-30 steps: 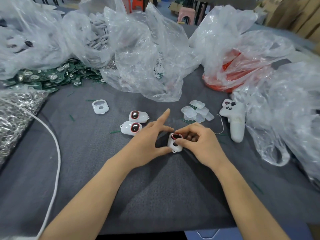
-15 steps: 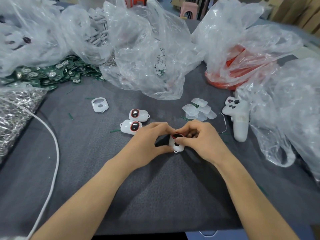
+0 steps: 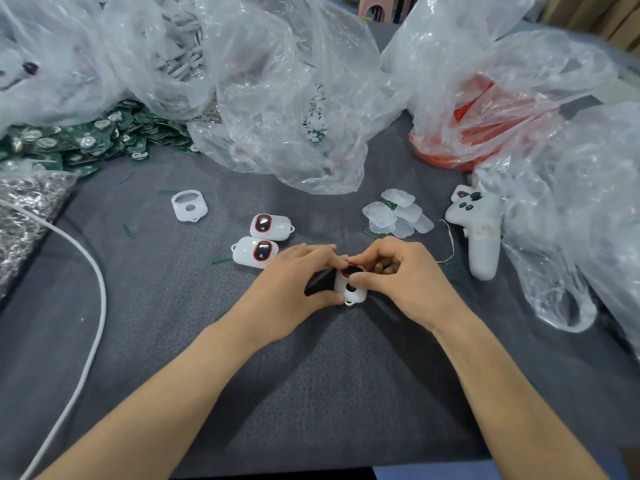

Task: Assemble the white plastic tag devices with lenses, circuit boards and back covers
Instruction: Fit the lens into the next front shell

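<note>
Both hands pinch white tag shell (image 3: 350, 289): left hand (image 3: 294, 285) at 9 o'clock, right hand (image 3: 405, 282) at 3; red-rimmed lens (image 3: 351, 270) at 12.

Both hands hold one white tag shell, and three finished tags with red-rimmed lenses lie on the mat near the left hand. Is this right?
Not quite: the head view shows two finished tags, not three, near the left hand. It and the right hand do hold the white tag shell.
</note>
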Available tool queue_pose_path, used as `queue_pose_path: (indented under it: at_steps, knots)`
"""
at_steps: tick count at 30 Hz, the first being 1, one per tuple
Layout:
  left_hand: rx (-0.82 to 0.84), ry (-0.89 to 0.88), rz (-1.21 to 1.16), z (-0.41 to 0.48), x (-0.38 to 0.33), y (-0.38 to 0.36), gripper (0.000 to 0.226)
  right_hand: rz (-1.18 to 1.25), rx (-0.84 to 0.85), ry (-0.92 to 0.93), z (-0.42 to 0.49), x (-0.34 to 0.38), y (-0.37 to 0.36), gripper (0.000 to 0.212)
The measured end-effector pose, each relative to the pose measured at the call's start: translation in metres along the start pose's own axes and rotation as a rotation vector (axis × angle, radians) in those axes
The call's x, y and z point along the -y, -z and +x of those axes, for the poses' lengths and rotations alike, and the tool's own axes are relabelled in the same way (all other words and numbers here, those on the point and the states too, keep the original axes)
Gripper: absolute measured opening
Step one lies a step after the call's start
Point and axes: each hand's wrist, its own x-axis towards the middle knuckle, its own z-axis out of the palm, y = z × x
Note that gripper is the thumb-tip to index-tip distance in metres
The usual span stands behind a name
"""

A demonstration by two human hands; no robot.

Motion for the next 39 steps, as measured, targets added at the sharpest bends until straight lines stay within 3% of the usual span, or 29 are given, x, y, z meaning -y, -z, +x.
queue_pose_path:
  at_steps: [15, 24, 30, 32, 36, 39]
  knots:
    - [-0.036, -0.069, 0.024, 0.001, -0.001, -0.003, 0.029, -0.138, 0.021, -0.016, 0.007, 0.005, 0.003, 0.018]
    - [-0.118, -0.17, 0.077, -0.005, -0.005, -0.006, 0.03, -0.076, 0.029, 0.033, 0.002, -0.003, 0.004, 0.021]
    - [-0.341, -0.262, 0.095, -0.003, -0.006, -0.003, 0.027, 0.327, 0.081, 0.041, 0.011, 0.007, 0.002, 0.027]
    - [-0.399, -0.222, -0.043, 0.008, -0.01, -0.002, 0.032, 0.424, 0.033, 0.064, 0.02, 0.013, 0.005, 0.024]
    - [-0.482, 0.118, -0.654, 0.033, -0.027, -0.006, 0.031, 0.527, -0.095, 0.11, 0.039, 0.02, 0.007, 0.021]
    - [-0.501, 0.276, -0.792, 0.044, -0.026, -0.012, 0.028, 0.499, -0.12, 0.12, 0.04, 0.014, 0.002, 0.023]
